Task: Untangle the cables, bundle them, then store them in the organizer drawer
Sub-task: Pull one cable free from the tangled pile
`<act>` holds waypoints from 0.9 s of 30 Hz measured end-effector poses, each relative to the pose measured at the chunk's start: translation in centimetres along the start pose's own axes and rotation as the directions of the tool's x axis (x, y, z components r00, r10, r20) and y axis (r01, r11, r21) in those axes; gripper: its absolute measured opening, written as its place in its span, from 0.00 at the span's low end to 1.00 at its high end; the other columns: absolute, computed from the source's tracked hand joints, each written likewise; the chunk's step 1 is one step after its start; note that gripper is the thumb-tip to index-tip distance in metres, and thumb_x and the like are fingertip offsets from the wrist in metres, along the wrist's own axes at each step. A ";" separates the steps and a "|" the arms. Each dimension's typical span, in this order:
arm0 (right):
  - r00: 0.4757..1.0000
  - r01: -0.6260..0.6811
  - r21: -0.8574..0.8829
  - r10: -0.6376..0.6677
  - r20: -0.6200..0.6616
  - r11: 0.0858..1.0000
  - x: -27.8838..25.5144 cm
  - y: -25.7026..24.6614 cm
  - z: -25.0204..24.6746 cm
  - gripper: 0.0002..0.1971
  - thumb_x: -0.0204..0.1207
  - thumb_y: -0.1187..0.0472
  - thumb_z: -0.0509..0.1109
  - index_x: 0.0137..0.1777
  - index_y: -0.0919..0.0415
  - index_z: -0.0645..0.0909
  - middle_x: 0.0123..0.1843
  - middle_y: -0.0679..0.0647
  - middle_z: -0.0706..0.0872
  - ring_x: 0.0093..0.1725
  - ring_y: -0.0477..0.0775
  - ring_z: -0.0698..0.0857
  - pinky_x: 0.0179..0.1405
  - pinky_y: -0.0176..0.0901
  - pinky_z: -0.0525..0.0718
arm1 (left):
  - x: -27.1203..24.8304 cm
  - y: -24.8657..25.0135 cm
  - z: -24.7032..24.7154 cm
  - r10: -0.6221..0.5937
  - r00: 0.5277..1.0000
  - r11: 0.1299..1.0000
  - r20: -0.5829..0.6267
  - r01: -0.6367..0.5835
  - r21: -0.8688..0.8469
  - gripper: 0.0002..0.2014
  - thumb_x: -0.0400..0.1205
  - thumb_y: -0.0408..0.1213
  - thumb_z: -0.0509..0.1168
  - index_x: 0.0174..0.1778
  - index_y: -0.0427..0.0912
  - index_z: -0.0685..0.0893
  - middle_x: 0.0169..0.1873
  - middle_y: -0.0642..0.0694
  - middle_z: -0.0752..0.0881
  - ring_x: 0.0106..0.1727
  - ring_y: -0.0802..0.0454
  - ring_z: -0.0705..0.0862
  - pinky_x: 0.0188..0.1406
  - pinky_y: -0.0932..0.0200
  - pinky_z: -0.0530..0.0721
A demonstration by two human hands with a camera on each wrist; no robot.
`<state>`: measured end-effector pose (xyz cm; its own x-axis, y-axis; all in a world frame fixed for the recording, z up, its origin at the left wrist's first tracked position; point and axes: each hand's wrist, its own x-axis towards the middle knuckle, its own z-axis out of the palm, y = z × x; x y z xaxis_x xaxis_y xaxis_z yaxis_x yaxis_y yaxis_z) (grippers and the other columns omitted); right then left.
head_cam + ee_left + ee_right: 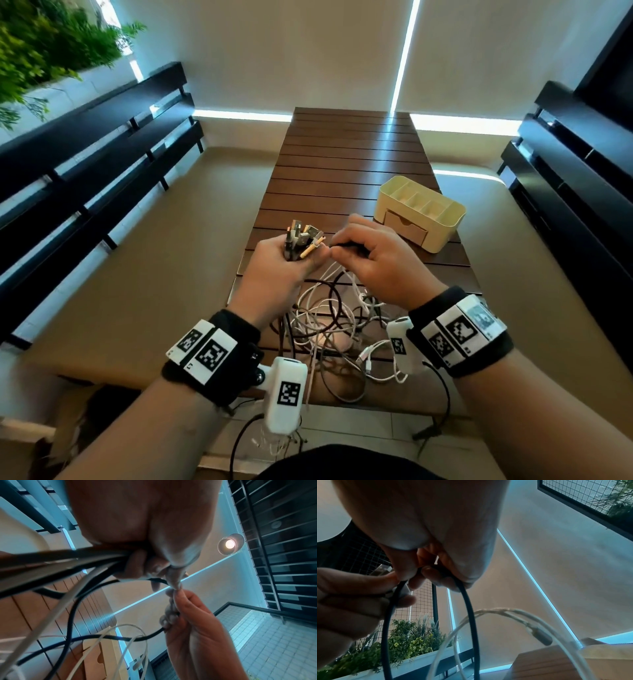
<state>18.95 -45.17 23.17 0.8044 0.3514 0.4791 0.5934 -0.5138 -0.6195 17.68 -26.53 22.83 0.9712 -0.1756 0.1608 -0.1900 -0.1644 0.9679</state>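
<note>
Slatted wooden counter point(342, 164), organizer point(422, 212) at right with drawer point(406, 228) closed. I note left hand point(281, 263) clenched round gathered plug ends point(303, 238), keeping sorted ends together. Right hand point(373, 253) pinches black cable point(467, 608), likely feeding it in. Remaining cables point(329, 325) tangled on counter below.

No words, brands or numbers can be read anywhere; the white tags on the black wristbands point(460, 334) carry only black-and-white square code patterns.

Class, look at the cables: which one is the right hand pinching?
The thin black cable: the right hand pinches it into a loop, while the white cables hang loose.
</note>
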 end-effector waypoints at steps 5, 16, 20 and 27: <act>0.999 -0.039 0.035 0.039 0.007 0.999 0.1 -0.1 -0.2 0.03 0.82 0.64 0.71 0.50 0.62 0.85 0.42 0.48 0.81 0.42 0.45 0.79 0.41 0.29 0.75 | 0.0 0.5 -0.3 0.130 0.991 0.983 -0.033 -0.125 0.135 0.19 0.81 0.44 0.72 0.26 0.51 0.75 0.16 0.57 0.74 0.19 0.61 0.69 0.24 0.66 0.69; 0.936 -0.333 0.086 0.340 -0.094 0.939 0.5 1.7 -0.1 0.06 0.87 0.58 0.63 0.49 0.53 0.78 0.40 0.50 0.85 0.32 0.36 0.77 0.32 0.26 0.74 | -0.2 -1.3 -3.1 -0.053 0.965 0.997 -0.256 0.037 -0.066 0.23 0.82 0.45 0.72 0.37 0.27 0.76 0.18 0.53 0.68 0.18 0.52 0.64 0.24 0.56 0.66; 0.960 -0.198 0.157 0.224 -0.168 0.968 1.3 0.7 -0.8 0.07 0.84 0.62 0.69 0.45 0.50 0.80 0.37 0.42 0.79 0.36 0.41 0.76 0.40 0.31 0.76 | -0.6 -1.9 -3.2 -0.149 0.966 0.988 -0.210 0.155 0.013 0.13 0.82 0.43 0.72 0.35 0.42 0.82 0.18 0.56 0.70 0.20 0.53 0.65 0.27 0.55 0.66; 0.999 -0.019 -0.002 0.019 0.028 1.000 1.1 0.0 0.6 0.03 0.79 0.62 0.73 0.49 0.60 0.87 0.41 0.42 0.80 0.40 0.41 0.79 0.42 0.29 0.74 | -0.3 1.3 -1.6 0.065 0.992 0.972 -0.104 -0.040 0.234 0.04 0.83 0.41 0.72 0.42 0.49 0.87 0.29 0.56 0.84 0.27 0.65 0.76 0.29 0.72 0.74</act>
<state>19.84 -44.29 23.28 0.8162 0.3635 0.4492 0.5778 -0.5222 -0.6273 17.34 -25.16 24.38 0.9664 -0.0844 0.2428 -0.2565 -0.3796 0.8889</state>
